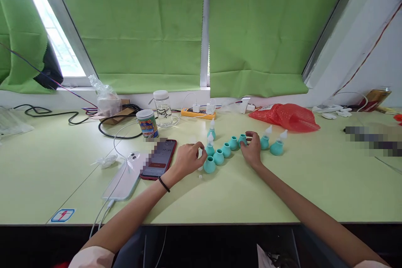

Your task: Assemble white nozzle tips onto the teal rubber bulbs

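Note:
My left hand (190, 159) is closed in a pinch beside the near end of a row of teal squeeze bulbs. Between its fingertips shows a translucent nozzle tip (200, 153), partly hidden by the fingers. The nearest bulb (209, 166) has an open mouth and stands upright, with several similar ones running away to the right. At the row's far end, my right hand (252, 150) has its fingers curled round another open-mouthed bulb (242, 140). Bulbs fitted with clear nozzles stand behind the row (211, 133) and right of my right hand (277, 148).
A small white bit (200, 177) lies near the row. Left are a red-edged phone (161, 159), a pale phone (124, 180) with a cable, a printed can (147, 124) and a clear jar (163, 111). Behind lie an orange power strip (197, 114) and a red plastic bag (285, 117).

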`<state>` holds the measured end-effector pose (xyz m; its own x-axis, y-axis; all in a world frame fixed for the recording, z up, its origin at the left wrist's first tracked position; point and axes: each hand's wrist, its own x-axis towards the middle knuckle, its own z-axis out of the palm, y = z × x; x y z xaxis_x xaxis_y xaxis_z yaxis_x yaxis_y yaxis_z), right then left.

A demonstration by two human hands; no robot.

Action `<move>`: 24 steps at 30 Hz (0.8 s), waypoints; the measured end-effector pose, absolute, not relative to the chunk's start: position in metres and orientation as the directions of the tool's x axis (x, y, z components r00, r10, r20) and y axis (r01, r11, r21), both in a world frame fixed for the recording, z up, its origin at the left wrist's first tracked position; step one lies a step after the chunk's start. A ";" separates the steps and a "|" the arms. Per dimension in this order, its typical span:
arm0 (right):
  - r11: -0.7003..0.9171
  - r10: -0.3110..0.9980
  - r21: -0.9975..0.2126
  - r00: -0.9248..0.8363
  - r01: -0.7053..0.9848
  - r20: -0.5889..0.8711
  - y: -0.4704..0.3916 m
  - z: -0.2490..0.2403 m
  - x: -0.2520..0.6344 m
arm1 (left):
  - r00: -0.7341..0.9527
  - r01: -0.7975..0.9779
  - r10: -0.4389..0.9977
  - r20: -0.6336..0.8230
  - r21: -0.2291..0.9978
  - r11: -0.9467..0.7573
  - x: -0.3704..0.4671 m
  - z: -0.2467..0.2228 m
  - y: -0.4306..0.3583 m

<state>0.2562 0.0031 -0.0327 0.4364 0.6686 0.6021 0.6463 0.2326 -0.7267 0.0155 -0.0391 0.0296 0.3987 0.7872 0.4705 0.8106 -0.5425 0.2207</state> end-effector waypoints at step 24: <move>-0.241 0.630 -0.168 0.286 0.956 0.722 -0.013 0.008 0.290 | 0.410 0.813 0.737 0.538 0.151 -0.563 0.017 0.030 -0.041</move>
